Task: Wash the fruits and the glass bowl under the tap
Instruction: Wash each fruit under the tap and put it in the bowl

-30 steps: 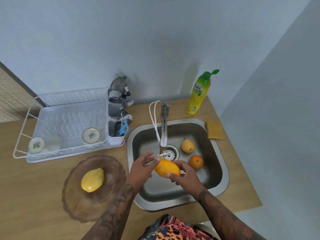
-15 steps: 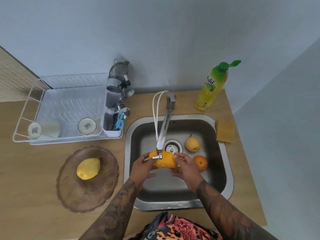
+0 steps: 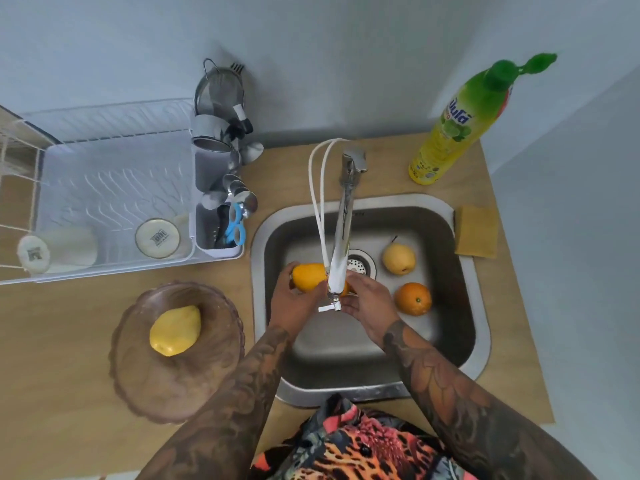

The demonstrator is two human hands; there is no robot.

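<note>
Together, left hand [image 3: 294, 303] and right hand [image 3: 369, 304] — fingers curled on mango [image 3: 308, 276] — under tap [image 3: 341, 237], over sink [image 3: 483, 344].

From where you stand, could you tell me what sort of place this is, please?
Most likely a small home kitchen: a steel sink with a tap set in a wooden counter, a dish rack beside it, and a bottle of dish soap by the wall.

A dish rack [image 3: 104, 188], detergent bottle [image 3: 460, 123] and sponge [image 3: 477, 231] sit on the counter [image 3: 62, 375].
</note>
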